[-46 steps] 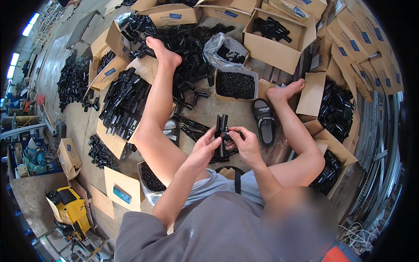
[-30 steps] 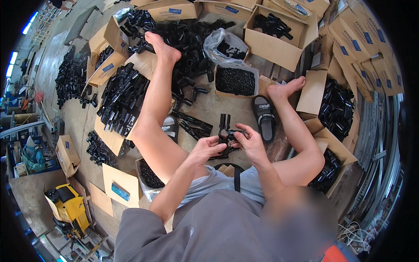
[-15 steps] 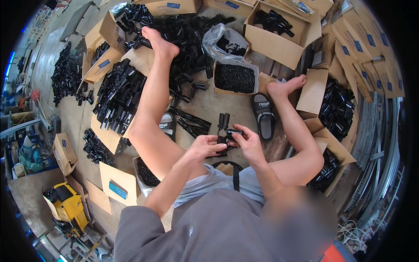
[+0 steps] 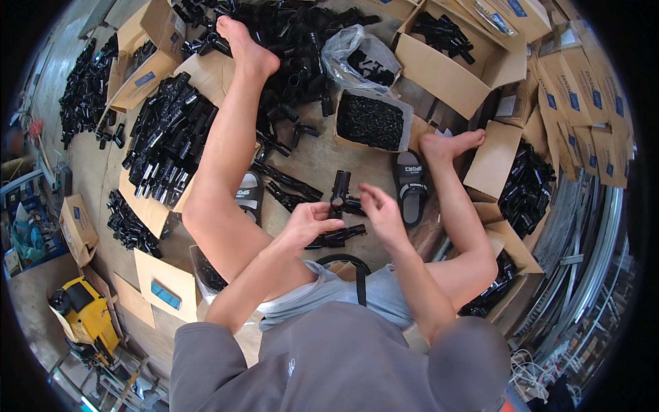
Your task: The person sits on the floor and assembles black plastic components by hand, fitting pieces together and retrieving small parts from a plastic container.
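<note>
Between my legs, a black tubular fitting with a side branch stands upright, held in my left hand with thumb and fingers closed round its lower part. My right hand is beside the branch's right end, its fingers stretched and bent loosely toward it. Whether a fingertip touches the branch is hard to see. Just below the held fitting lies another black tubular piece. Several long black pieces lie on the floor left of my left hand.
A box of small black parts and a clear plastic bag stand ahead. Sandals lie near my feet. Stacked black fittings are at left, open cartons ahead and right. A phone lies on cardboard at lower left.
My right hand has loosened from the fitting's side branch, its fingers now lifted off. My left hand still holds the fitting. The whole view has shifted slightly.
</note>
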`<state>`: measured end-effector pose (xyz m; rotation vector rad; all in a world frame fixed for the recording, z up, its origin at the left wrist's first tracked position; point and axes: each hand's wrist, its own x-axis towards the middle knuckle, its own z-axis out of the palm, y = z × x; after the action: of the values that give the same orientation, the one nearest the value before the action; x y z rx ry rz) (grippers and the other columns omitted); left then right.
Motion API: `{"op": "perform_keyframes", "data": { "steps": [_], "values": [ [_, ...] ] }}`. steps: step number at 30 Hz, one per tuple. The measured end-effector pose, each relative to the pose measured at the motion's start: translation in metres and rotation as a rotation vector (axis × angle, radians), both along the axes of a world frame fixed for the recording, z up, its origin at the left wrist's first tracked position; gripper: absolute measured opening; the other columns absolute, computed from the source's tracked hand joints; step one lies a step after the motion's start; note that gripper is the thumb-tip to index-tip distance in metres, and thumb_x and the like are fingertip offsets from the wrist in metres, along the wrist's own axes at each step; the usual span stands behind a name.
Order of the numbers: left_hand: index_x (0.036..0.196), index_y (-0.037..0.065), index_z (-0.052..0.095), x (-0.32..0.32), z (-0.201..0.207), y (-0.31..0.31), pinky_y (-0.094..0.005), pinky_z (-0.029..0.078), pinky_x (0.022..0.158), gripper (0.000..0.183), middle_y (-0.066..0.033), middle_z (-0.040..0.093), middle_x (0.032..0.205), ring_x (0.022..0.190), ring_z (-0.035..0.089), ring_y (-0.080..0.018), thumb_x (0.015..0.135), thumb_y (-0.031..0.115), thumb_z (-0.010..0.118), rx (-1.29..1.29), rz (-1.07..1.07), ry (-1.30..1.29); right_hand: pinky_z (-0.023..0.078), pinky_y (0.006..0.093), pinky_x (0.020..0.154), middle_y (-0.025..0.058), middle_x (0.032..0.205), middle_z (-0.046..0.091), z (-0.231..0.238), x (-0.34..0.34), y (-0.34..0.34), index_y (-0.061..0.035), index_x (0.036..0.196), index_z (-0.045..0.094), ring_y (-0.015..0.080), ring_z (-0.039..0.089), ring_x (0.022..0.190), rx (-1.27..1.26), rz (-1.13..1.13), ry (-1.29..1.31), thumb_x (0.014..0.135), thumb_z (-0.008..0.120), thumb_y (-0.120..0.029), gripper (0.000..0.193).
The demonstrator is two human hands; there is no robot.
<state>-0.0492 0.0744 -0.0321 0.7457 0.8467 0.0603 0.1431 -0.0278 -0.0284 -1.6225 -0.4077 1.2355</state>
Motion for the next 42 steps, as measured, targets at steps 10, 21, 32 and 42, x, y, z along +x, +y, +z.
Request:
{"op": "perform_keyframes", "data": {
  "steps": [10,21,32,42],
  "values": [
    [0.107,0.002,0.065,0.005,-0.011,0.024,-0.0552,0.054,0.075,0.029,-0.0243,0.069,0.083,0.084,0.069,-0.0452,0.080,0.006,0.073,1.188,-0.387,0.470,0.055,0.0495,0.089,0.0194,0.108,0.072,-0.109,0.096,0.166,-0.0056,0.109,0.071,0.0404,0.069,0.105,-0.206,0.254,-0.979,0.094,0.067,-0.017,0.020],
    [0.143,-0.002,0.043,0.004,-0.008,0.000,-0.0545,0.059,0.070,0.068,-0.0232,0.072,0.083,0.079,0.072,-0.0434,0.079,0.002,0.067,1.212,-0.496,0.547,0.055,0.0495,0.084,0.0223,0.093,0.072,-0.107,0.075,0.153,-0.0002,0.097,0.063,0.0411,0.070,0.093,-0.134,0.182,-0.984,0.092,0.068,-0.008,0.010],
    [0.150,-0.007,0.037,-0.003,-0.002,-0.001,-0.0529,0.057,0.068,0.078,-0.0220,0.072,0.083,0.077,0.072,-0.0415,0.078,-0.004,0.065,1.345,-0.537,0.627,0.057,0.0371,0.080,0.0111,0.100,0.077,0.036,-0.004,0.037,-0.0021,0.101,0.075,0.0273,0.072,0.088,0.348,0.255,-0.798,0.091,0.072,-0.009,0.012],
    [0.152,-0.009,0.034,0.011,0.026,-0.033,-0.0510,0.056,0.065,0.089,-0.0212,0.072,0.079,0.074,0.071,-0.0409,0.073,0.000,0.074,1.416,-0.578,0.547,0.048,0.0375,0.088,-0.0003,0.093,0.077,0.012,-0.030,-0.011,-0.0107,0.094,0.077,0.0196,0.068,0.088,0.502,0.452,-1.222,0.083,0.079,-0.016,0.012]
  ]
}}
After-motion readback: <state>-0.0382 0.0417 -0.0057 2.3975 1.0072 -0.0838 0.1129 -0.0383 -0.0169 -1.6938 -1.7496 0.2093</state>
